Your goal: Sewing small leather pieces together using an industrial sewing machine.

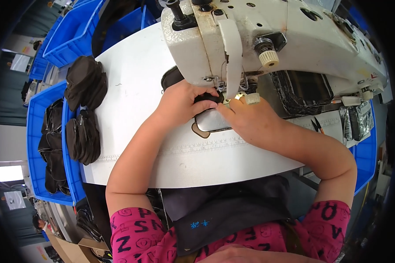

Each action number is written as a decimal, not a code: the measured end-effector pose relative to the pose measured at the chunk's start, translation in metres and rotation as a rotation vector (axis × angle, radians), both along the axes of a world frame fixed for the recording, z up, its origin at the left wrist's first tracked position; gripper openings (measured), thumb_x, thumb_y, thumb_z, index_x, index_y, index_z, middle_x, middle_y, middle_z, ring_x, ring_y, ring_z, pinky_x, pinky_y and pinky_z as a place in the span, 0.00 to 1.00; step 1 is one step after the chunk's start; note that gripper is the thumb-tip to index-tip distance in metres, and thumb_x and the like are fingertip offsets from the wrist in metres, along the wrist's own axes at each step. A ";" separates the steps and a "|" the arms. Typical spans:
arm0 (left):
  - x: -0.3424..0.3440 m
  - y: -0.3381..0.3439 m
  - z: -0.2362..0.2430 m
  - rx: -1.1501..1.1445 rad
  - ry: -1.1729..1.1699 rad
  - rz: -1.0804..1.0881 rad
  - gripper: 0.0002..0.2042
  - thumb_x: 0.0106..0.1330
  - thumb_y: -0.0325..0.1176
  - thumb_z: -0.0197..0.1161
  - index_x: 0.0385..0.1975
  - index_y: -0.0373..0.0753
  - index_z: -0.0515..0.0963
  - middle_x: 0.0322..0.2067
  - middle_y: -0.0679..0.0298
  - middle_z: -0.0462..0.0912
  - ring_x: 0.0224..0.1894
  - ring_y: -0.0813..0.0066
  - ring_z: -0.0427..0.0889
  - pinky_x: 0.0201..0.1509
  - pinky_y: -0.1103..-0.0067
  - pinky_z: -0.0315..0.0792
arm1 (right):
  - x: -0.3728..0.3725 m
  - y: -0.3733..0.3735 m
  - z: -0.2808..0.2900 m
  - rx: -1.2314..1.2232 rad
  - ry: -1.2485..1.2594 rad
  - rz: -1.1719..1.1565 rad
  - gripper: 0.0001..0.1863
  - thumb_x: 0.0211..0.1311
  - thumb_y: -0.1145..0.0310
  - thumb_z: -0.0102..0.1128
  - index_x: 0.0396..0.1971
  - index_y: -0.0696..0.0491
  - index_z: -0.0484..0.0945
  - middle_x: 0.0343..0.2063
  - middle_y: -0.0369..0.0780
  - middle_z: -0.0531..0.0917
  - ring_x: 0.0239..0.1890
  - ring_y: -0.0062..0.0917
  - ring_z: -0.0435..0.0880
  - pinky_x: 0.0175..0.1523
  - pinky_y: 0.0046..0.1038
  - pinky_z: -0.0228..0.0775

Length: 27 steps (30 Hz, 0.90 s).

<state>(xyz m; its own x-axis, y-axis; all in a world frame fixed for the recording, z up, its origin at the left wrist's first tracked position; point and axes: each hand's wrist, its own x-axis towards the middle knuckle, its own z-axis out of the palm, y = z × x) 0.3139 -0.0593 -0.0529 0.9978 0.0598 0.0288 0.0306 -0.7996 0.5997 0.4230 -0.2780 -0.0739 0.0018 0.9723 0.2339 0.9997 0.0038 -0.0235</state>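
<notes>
My left hand [180,103] grips a black fabric piece [202,97] between thumb and fingers, just below the presser foot of a white industrial sewing machine [191,48]. A black zippered piece [171,76] shows behind that hand. My right hand [254,120] has curled fingers at the needle, its fingertips meeting my left thumb; what they hold is partly hidden. Both are over a metal plate [208,120] set in the white table [131,101].
Stacks of black pouches [83,83] lie at the table's left, beside blue bins [35,149]. Right of the needle are stacked dark cases [300,90], scissors [318,125] and plastic-wrapped items [355,122]. Another person [43,224] appears at far lower left.
</notes>
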 end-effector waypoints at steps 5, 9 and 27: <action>-0.002 0.002 -0.008 0.003 -0.096 0.050 0.11 0.68 0.41 0.69 0.44 0.44 0.89 0.43 0.60 0.88 0.45 0.58 0.85 0.49 0.69 0.78 | 0.007 0.005 -0.012 0.060 0.125 -0.074 0.17 0.62 0.70 0.64 0.51 0.54 0.83 0.23 0.37 0.83 0.24 0.35 0.84 0.28 0.37 0.74; 0.000 0.007 -0.004 -0.172 -0.004 0.087 0.12 0.70 0.41 0.68 0.44 0.42 0.90 0.41 0.58 0.88 0.44 0.57 0.86 0.48 0.69 0.79 | 0.031 0.019 -0.036 0.272 -0.022 -0.050 0.11 0.64 0.69 0.63 0.45 0.53 0.83 0.22 0.38 0.83 0.24 0.36 0.84 0.26 0.36 0.74; -0.021 -0.012 -0.007 0.271 -0.448 0.054 0.14 0.59 0.32 0.68 0.45 0.41 0.83 0.36 0.62 0.83 0.45 0.60 0.84 0.47 0.67 0.80 | 0.003 0.030 -0.030 0.474 0.247 -0.279 0.07 0.63 0.67 0.65 0.40 0.48 0.85 0.26 0.38 0.87 0.26 0.37 0.87 0.32 0.38 0.79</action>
<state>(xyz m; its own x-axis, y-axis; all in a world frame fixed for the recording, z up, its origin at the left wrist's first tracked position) 0.2926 -0.0712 -0.0595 0.8798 0.0425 0.4734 -0.1357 -0.9321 0.3359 0.4265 -0.2483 -0.1040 0.3516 0.7172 0.6016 0.9295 -0.1912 -0.3153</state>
